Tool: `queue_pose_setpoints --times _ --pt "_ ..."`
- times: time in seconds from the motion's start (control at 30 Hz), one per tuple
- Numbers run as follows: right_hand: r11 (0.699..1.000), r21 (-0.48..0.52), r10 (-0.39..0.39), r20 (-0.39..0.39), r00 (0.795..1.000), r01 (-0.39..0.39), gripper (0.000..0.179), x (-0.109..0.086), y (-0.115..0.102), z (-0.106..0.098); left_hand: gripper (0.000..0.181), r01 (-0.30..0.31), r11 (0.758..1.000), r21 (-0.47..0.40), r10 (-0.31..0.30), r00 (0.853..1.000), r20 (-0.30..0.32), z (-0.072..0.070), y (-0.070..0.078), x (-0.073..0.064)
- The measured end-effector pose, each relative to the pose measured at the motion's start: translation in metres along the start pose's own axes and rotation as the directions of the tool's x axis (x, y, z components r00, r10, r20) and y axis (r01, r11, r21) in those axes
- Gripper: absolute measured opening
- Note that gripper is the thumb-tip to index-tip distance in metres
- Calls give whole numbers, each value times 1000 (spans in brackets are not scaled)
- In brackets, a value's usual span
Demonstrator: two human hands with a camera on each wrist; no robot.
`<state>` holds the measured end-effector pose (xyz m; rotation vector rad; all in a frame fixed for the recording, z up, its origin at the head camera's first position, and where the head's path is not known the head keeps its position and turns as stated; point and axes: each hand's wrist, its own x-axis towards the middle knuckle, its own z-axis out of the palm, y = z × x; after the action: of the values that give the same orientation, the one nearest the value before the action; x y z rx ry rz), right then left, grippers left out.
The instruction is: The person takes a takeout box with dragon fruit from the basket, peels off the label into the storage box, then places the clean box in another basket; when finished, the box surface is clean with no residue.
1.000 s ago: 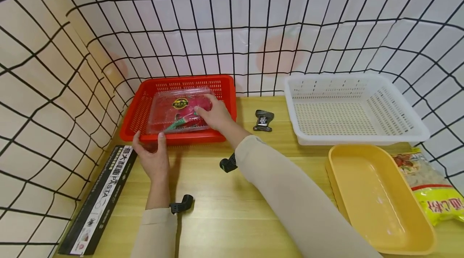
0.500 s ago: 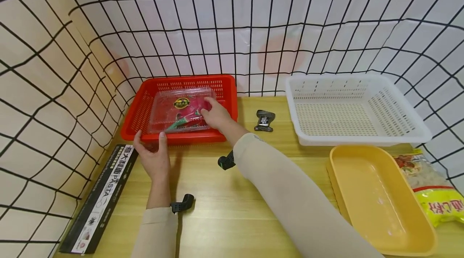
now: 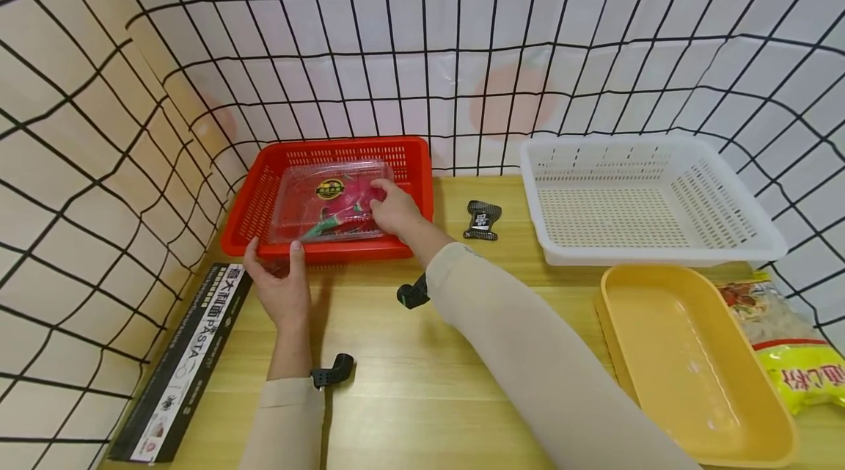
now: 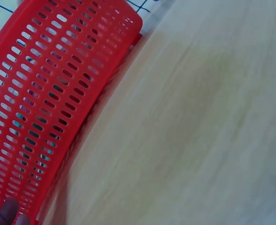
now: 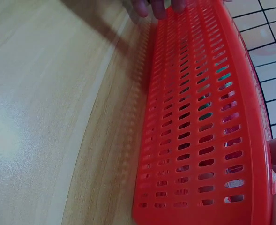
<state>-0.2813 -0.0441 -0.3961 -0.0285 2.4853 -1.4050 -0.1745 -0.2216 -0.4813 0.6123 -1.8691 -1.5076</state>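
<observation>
A clear plastic box (image 3: 300,206) with a black-and-yellow label lies in the red basket (image 3: 422,162) at the back left, in the head view. Magenta and green show through its lid. My right hand (image 3: 398,213) grips the box's right end, thumb and index finger bent at its edge. At the basket's front left corner is my left hand (image 3: 284,298), its thumb and index finger spread apart and touching the rim. The left wrist view shows that hand's fingertips (image 4: 6,211) against the outside of the perforated wall.
A white basket (image 3: 538,235) stands at the back right, with a yellow tray (image 3: 673,353) before it and a noodle bag (image 3: 792,353) beside that. A small black packet (image 3: 482,219) lies between the baskets. A black pasta box (image 3: 188,367) lies left. Wire mesh (image 3: 455,81) encloses the table.
Over the last second my right hand has shifted slightly right across the lid to the box's right end. My left hand has kept its place at the basket rim.
</observation>
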Motion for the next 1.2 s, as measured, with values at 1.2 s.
queue_pose_setpoints --times 1.2 --pt "975 -3 -220 -117 968 221 37 -51 -44 -35 74 -27 999 33 27 1000 -16 -1 -2 0"
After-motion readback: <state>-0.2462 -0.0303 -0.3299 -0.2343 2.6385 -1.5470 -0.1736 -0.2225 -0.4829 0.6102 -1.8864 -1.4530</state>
